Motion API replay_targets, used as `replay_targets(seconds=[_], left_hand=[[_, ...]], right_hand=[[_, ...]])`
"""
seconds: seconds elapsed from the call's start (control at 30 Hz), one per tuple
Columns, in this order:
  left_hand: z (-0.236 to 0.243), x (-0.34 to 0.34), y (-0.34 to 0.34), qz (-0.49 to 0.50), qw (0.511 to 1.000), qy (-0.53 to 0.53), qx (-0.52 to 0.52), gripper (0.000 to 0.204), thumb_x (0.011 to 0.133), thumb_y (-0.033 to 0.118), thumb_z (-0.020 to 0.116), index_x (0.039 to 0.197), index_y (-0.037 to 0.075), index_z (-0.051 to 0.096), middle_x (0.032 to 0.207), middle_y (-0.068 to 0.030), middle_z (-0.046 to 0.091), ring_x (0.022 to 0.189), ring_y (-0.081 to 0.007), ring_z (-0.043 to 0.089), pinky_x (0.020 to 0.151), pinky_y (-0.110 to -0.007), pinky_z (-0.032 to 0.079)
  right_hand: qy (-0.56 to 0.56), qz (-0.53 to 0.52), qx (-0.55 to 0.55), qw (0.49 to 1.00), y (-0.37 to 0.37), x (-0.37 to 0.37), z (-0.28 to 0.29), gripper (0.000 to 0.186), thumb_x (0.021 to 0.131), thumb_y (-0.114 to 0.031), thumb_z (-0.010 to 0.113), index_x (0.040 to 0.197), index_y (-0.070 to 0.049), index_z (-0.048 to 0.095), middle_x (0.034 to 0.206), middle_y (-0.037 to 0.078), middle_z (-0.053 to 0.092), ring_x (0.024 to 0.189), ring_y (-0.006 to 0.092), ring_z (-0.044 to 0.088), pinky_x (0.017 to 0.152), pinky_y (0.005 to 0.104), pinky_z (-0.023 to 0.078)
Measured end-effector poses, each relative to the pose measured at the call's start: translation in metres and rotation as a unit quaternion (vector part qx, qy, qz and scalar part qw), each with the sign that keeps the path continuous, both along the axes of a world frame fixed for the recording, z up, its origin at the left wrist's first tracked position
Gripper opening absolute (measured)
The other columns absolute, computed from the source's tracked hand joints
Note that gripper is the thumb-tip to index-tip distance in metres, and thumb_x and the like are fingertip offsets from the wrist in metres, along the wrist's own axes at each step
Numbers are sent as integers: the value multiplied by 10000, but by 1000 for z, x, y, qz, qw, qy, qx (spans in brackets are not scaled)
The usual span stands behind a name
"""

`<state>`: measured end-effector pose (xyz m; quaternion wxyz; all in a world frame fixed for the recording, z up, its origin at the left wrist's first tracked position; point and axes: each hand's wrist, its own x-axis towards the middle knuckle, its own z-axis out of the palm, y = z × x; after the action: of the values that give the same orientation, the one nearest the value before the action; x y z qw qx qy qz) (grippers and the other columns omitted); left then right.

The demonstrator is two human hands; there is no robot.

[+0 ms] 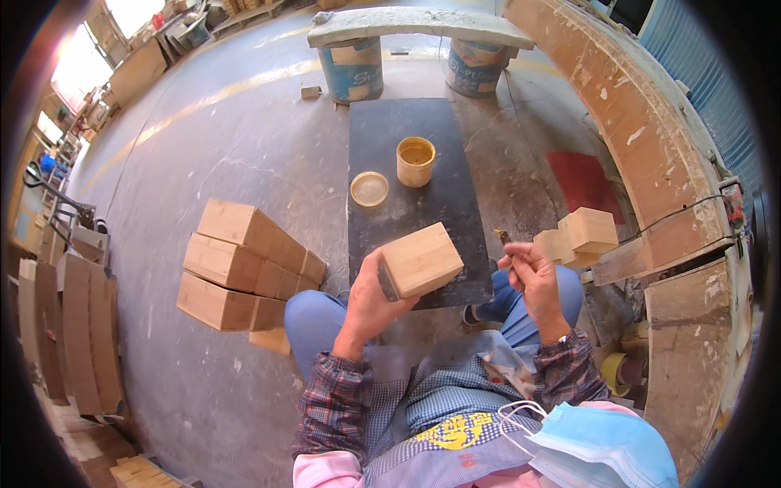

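My left hand (366, 305) grips a pale wooden block (423, 256) from its left side, tilted over the near end of a dark board (390, 122). My right hand (533, 281), to the right of the block, holds a small tool (502, 237) upright, with yellowish paste on its tip; its exact kind is hard to make out. On the board stand an open tub (415, 175) of ochre paste and, to its left, a round lid (369, 189).
Stacked wooden blocks (220, 260) lie at left, more blocks (592, 230) at right beside a red mat (582, 179). A plank (419, 24) rests on two buckets (350, 73) ahead. Wooden boards (618, 114) line the right side. A blue mask (602, 439) hangs at lower right.
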<state>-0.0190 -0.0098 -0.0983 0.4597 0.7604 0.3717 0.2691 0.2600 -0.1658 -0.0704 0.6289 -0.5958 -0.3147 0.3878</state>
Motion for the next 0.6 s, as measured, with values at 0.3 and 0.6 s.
replay_targets(seconds=[0.3,0.6], left_hand=[[57,17,-25,49,992,43,110,866,713,305,946,1404,-5,526,1284,-177,613,1142,-365,673,972,-439,565],[80,59,-34,26,942,-208,-264,623,996,254,793,1397,-98,473,1302,-168,657,1176,-201,665,1007,-338,555]], right_hand=[[-71,-13,-29,997,-20,-42,-36,278,1055,-131,720,1295,0,674,1191,66,735,1046,126,715,952,269,575],[72,32,120,990,-28,-54,-12,791,1043,-366,758,1592,36,353,1479,101,583,1362,162,566,1151,342,466]])
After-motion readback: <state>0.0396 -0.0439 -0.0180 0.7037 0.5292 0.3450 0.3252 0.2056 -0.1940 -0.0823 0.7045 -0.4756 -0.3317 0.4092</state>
